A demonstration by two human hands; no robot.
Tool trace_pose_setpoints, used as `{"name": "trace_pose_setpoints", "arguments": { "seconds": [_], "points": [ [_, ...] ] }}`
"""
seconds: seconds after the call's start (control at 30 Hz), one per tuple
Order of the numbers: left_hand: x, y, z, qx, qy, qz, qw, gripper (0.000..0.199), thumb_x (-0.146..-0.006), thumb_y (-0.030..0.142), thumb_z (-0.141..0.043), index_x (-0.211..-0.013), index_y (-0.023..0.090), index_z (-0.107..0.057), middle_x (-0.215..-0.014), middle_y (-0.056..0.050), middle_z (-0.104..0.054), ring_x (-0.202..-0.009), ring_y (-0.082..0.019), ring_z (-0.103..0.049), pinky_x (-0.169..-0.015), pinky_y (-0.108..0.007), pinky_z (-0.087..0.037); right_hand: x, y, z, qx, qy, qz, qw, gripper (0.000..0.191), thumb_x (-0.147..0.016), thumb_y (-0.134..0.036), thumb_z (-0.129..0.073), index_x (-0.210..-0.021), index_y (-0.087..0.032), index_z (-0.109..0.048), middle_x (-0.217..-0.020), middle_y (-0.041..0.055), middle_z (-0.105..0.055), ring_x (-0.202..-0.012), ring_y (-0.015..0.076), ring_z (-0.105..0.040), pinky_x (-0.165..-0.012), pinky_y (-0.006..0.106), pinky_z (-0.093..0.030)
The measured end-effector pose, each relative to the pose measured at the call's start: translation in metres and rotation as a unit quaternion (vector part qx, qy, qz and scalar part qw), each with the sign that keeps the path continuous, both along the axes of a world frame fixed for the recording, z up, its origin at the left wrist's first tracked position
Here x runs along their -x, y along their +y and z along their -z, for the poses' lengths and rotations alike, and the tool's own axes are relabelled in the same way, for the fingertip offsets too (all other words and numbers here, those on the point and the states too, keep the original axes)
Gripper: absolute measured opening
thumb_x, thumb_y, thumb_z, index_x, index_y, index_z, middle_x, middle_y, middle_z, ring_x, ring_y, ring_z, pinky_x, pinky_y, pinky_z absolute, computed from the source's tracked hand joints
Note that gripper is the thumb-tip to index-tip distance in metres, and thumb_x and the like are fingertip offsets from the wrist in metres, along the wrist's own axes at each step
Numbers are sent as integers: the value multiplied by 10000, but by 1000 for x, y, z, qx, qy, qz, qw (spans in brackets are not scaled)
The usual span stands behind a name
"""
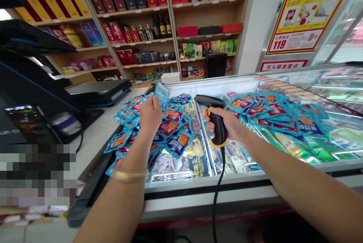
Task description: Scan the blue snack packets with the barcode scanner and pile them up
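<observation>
My left hand (151, 113) pinches a small light-blue snack packet (162, 93), held upright above a heap of blue and red snack packets (170, 127). Around the grip of a black and yellow barcode scanner (217, 118) my right hand (228, 124) is closed. The scanner's head points left, toward the raised packet, with a gap between them. Its black cable (218, 186) hangs down over the front edge. A second pile of the same packets (272, 110) lies to the right. Both piles rest on the glass top of a chest freezer.
Bagged frozen goods (289, 146) show through the freezer glass. At left stand a weighing scale (99, 92), a dark checkout terminal (34, 69) and a phone (31, 124). Behind are shelves (136, 10) of boxes and bottles, and a small white box (170, 77).
</observation>
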State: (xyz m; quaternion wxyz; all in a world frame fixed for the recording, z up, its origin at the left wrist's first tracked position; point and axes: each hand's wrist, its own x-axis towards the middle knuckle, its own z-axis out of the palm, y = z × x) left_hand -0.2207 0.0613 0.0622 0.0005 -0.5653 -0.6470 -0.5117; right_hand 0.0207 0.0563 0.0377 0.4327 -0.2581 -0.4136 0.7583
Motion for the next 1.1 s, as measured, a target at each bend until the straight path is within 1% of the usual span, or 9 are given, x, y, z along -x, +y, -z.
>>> {"name": "trace_pose_setpoints", "arguments": {
  "seconds": [0.07,0.13,0.27,0.47,0.7,0.97,1.1],
  "points": [
    [-6,1,4,7,-3,28,1000,332,-942,320,-363,-696,189,-542,-566,-16,-514,-670,-194,-576,-656,-280,-473,0,-1,0,-6,-4,-6,1000,245,-692,-362,-699,-734,-167,-557,-639,-20,-529,-452,66,-432,-433,206,-381],
    [-12,2,8,19,11,49,999,329,-933,332,-386,-656,202,-506,-536,2,-462,-629,-185,-559,-630,-274,-468,0,-2,-1,-9,-5,-10,1000,245,-688,-359,-702,-737,-165,-561,-637,-21,-529,-452,65,-429,-434,206,-379],
    [-19,1,12,40,30,83,995,340,-938,327,-363,-640,210,-477,-536,10,-434,-609,-181,-562,-623,-274,-468,-1,-1,-1,-12,-4,-19,1000,247,-692,-359,-701,-742,-163,-560,-642,-23,-528,-454,64,-428,-440,208,-379],
    [-24,-5,8,62,90,82,991,327,-933,329,-346,-665,205,-487,-618,-20,-509,-688,-196,-596,-634,-272,-454,-1,-2,-2,-18,-3,-20,1000,240,-700,-357,-687,-718,-165,-545,-636,-22,-518,-458,67,-425,-443,212,-375],
    [-29,-11,5,84,138,74,984,335,-936,333,-310,-785,184,-570,-662,-42,-579,-700,-204,-609,-617,-264,-409,-1,-2,-2,-12,-6,-18,1000,246,-687,-359,-696,-723,-168,-544,-638,-21,-524,-457,69,-428,-438,213,-379],
    [-28,-9,6,92,163,69,980,337,-943,333,-299,-796,192,-566,-617,-28,-560,-639,-197,-580,-614,-266,-387,-1,-2,-3,-9,-5,-17,1000,239,-699,-351,-695,-747,-173,-542,-638,-24,-524,-457,74,-425,-437,219,-384],
    [-30,-9,7,93,175,44,979,334,-943,319,-314,-795,187,-583,-642,-42,-579,-652,-205,-587,-645,-277,-395,0,-2,-2,-8,8,-11,1000,236,-693,-354,-695,-739,-174,-551,-634,-25,-522,-457,71,-424,-432,212,-385]
  ]
}}
